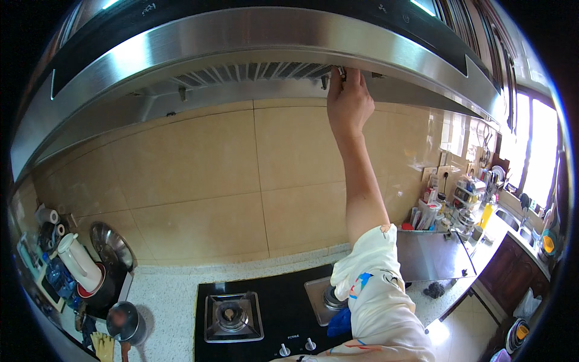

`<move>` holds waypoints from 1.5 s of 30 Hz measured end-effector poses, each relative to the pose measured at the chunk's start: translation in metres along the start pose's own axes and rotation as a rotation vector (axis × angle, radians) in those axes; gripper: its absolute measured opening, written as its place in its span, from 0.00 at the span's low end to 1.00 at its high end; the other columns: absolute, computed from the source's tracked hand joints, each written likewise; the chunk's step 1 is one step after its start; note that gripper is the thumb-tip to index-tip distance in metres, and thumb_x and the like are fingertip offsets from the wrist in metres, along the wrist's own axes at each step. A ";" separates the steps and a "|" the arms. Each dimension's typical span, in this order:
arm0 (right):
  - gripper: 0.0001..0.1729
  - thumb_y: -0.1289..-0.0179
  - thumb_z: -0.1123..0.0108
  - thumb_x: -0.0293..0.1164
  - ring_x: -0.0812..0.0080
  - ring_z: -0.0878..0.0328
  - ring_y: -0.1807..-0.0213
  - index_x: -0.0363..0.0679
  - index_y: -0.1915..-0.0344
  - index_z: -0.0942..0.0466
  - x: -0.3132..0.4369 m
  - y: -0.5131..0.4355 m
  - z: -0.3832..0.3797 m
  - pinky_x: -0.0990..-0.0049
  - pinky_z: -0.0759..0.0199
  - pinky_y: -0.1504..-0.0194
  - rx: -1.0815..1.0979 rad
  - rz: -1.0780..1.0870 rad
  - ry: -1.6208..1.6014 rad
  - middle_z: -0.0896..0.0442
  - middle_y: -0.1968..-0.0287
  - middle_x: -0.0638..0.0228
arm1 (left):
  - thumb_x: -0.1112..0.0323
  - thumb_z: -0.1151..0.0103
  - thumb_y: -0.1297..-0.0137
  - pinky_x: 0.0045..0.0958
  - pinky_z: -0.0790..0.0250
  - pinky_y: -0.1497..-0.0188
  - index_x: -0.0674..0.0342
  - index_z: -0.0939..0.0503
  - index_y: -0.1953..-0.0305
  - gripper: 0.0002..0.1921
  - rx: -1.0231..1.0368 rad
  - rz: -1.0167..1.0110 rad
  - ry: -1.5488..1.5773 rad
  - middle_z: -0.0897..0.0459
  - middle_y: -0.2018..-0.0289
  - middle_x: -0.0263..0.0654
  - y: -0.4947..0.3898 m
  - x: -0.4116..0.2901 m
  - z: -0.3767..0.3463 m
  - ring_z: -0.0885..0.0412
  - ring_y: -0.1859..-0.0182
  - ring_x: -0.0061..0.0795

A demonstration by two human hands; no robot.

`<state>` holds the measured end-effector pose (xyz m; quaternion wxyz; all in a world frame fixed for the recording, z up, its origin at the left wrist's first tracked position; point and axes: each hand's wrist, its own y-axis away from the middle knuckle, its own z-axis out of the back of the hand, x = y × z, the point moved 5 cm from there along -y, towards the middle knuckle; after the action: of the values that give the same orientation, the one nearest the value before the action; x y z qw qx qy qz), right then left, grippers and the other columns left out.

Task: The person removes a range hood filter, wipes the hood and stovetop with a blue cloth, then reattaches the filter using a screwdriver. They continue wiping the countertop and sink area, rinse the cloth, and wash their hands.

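Observation:
My right hand is raised to the underside of a stainless-steel range hood. Its fingers pinch a small metal part at the right end of the slatted grease filter; the fingertips are partly hidden. Dark metal hooks hang from the hood's inner edge. My left hand is out of view. Below my arm lies a black gas cooktop. Its left burner has its pan support in place, while my sleeve partly covers the right burner. A blue cloth lies beside that burner.
At left stand a saucepan, yellow gloves, a white jug in a dark pot and a leaning steel lid. To the right are a steel panel, a dark scouring pad, seasoning containers and a sink.

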<state>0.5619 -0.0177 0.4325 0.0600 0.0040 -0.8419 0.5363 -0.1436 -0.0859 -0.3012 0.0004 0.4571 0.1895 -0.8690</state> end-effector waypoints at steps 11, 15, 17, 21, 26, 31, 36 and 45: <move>0.04 0.37 0.47 0.29 0.88 0.48 0.84 0.43 0.68 0.26 -0.006 0.009 -0.034 0.84 0.53 0.83 0.274 -0.948 -1.552 0.41 0.85 0.79 | 0.59 0.37 0.39 0.25 0.28 0.63 0.72 0.24 0.51 0.22 0.126 0.459 0.182 0.17 0.64 0.41 0.018 0.024 -0.021 0.21 0.65 0.23; 0.07 0.36 0.47 0.30 0.85 0.47 0.85 0.42 0.71 0.25 -0.015 0.001 -0.025 0.82 0.53 0.83 0.091 -0.631 -0.942 0.40 0.87 0.78 | 0.59 0.37 0.39 0.26 0.28 0.63 0.72 0.24 0.50 0.22 0.042 0.007 0.057 0.17 0.64 0.42 0.008 0.016 -0.013 0.20 0.65 0.25; 0.08 0.36 0.48 0.30 0.84 0.48 0.86 0.42 0.71 0.25 -0.003 -0.010 -0.013 0.81 0.55 0.83 -0.028 -0.189 -0.349 0.39 0.87 0.77 | 0.58 0.38 0.39 0.27 0.27 0.63 0.71 0.23 0.50 0.23 0.032 0.061 -0.025 0.16 0.65 0.42 0.010 0.024 -0.010 0.20 0.65 0.26; 0.10 0.33 0.52 0.33 0.82 0.51 0.88 0.44 0.72 0.29 -0.016 -0.002 -0.038 0.81 0.57 0.84 0.112 -0.832 -1.242 0.42 0.87 0.78 | 0.55 0.39 0.40 0.29 0.27 0.62 0.68 0.22 0.50 0.23 -0.087 -0.250 -0.290 0.16 0.66 0.44 0.013 -0.002 0.001 0.18 0.65 0.28; 0.15 0.28 0.60 0.37 0.82 0.55 0.89 0.47 0.74 0.36 0.013 0.007 -0.050 0.81 0.59 0.84 0.392 -1.169 -2.234 0.46 0.87 0.79 | 0.53 0.40 0.40 0.34 0.28 0.58 0.65 0.21 0.51 0.23 0.106 0.386 -0.269 0.15 0.65 0.46 0.022 -0.006 0.000 0.17 0.61 0.37; 0.16 0.27 0.62 0.37 0.84 0.56 0.89 0.46 0.74 0.35 0.005 0.006 -0.054 0.81 0.59 0.84 0.460 -1.086 -2.302 0.45 0.86 0.79 | 0.54 0.41 0.41 0.37 0.28 0.56 0.61 0.20 0.53 0.20 0.166 0.334 -0.413 0.16 0.63 0.46 0.034 -0.027 0.007 0.18 0.59 0.43; 0.15 0.29 0.56 0.37 0.84 0.50 0.86 0.41 0.69 0.27 0.007 0.029 -0.035 0.83 0.57 0.84 0.273 -0.962 -1.763 0.43 0.85 0.79 | 0.55 0.41 0.40 0.38 0.28 0.58 0.61 0.20 0.53 0.19 0.219 0.343 -0.443 0.17 0.63 0.46 0.041 -0.041 0.010 0.18 0.60 0.44; 0.06 0.37 0.47 0.28 0.64 0.29 0.81 0.37 0.65 0.24 0.173 0.085 -0.044 0.71 0.36 0.78 0.166 -0.032 -0.542 0.27 0.80 0.59 | 0.64 0.41 0.40 0.36 0.26 0.63 0.65 0.25 0.48 0.20 0.368 0.366 -0.422 0.18 0.62 0.43 -0.019 -0.081 0.044 0.19 0.65 0.37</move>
<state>0.3889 0.0684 0.3926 -0.1595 0.1653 -0.7804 0.5816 -0.1353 -0.0964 -0.2081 0.1132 0.2861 -0.0599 -0.9496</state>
